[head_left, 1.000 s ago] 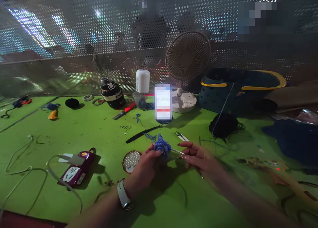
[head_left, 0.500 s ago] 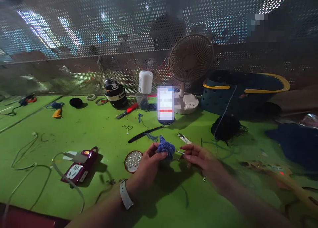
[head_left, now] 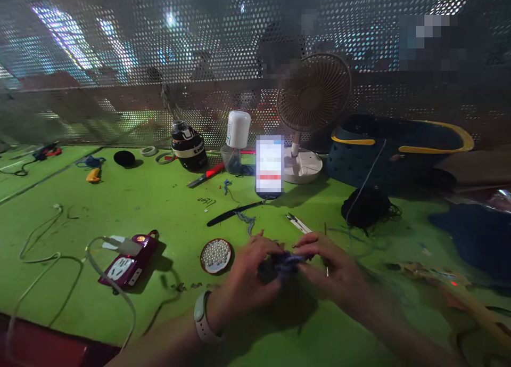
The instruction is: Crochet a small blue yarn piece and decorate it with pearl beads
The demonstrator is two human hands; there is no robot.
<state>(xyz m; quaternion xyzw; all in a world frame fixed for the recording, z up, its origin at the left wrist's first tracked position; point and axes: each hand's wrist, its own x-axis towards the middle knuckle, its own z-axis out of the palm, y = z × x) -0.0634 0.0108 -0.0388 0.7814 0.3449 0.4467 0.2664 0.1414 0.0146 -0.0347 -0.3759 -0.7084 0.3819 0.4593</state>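
A blue-purple knitted piece [head_left: 286, 263], blurred by motion, is held between both hands above the green table. My left hand [head_left: 255, 271], with a pale band on its wrist, has its fingers closed round the left side of the piece. The fingers of my right hand [head_left: 329, 263] pinch its right side. A thin metal tool [head_left: 328, 270] shows partly beneath the right hand. Left of my left hand sits a small round dish of pearly beads [head_left: 216, 256]. White-handled snips [head_left: 298, 223] lie just beyond the hands.
On the green table [head_left: 159, 314] are a lit phone [head_left: 270, 164], a fan [head_left: 303, 167], a dark blue basket [head_left: 359, 162], black yarn [head_left: 365, 207], a black jug [head_left: 189, 148], a red-handled cutter [head_left: 205, 175] and a purple power block [head_left: 130, 263] with cables.
The knitted piece has turned and moved right and down, and my left hand has shifted with it. The silvery beaded strand between the hands no longer shows. The view has shifted slightly.
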